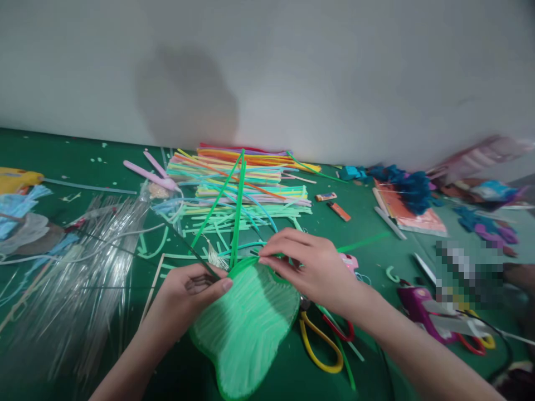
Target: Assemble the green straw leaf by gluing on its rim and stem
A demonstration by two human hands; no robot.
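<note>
A flat, leaf-like green piece with a fuzzy green rim is held up in front of me. My left hand is closed at its upper left edge, thumb towards me, and a thin dark stick runs out between its fingers. At the top rim, the fingertips of my right hand pinch the fuzzy green edging. Green pipe cleaners stand up from the top of the piece. Yellow-and-red-handled scissors lie partly under my right forearm.
Bundles of coloured pipe cleaners lie along the wall. Clear thin sticks are spread at left. A pink-and-purple glue gun, a lighter and blue fluffy material lie at right. Part of another person shows at the right edge.
</note>
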